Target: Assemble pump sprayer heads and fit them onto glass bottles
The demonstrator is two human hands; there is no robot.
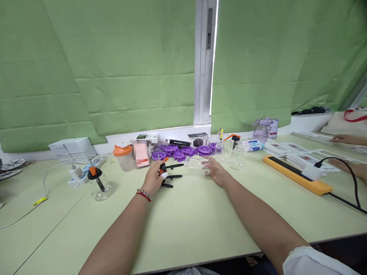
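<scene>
My left hand (155, 176) is closed on a black pronged piece (173, 177) with orange parts; its several black prongs point right. My right hand (217, 172) is wrapped round a clear jar (196, 163), tipped on its side with one end toward the prongs. The two things are held a little apart above the table (183, 225). Further left stands another clear jar (103, 190) with a black and orange top (93, 172) and a black prong inside. Behind my right hand is a clear jar (236, 160) fitted with a similar black and orange part (235, 137).
Purple round pieces (181, 153) lie in a pile behind my hands. Nearby stand an orange-lidded cup (122, 157), a phone (142, 154) and a lilac bottle (262, 131). A yellow power strip (295, 175) lies right. Another person's hands (348, 166) are among white cards (308, 160).
</scene>
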